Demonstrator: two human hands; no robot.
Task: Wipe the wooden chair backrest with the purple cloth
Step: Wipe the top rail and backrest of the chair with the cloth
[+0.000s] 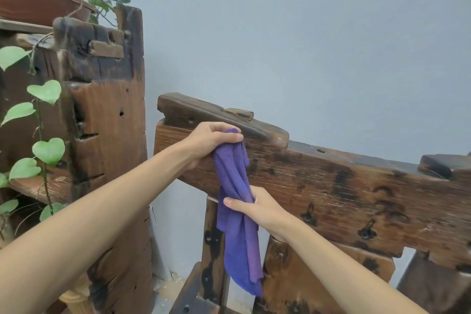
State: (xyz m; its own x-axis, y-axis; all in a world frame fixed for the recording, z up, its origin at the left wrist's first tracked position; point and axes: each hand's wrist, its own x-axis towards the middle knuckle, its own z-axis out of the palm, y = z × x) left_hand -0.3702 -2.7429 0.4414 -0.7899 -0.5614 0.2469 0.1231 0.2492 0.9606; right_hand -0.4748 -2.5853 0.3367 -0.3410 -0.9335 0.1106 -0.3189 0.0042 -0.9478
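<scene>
The dark, worn wooden chair backrest (331, 186) runs across the right half of the view, with a raised block on its top rail at the left end. A purple cloth (239, 237) hangs down in front of the backrest's left end. My left hand (211, 140) grips the cloth's top end against the upper rail. My right hand (257, 208) pinches the cloth lower down, about at its middle. The cloth's lower end dangles free over the chair's upright slats.
A tall rough wooden stand (109, 115) rises at the left, close to the chair's end. Trailing green leaves (48, 150) hang over it from a brown planter (33, 2) on top. A plain blue-grey wall (305, 33) is behind.
</scene>
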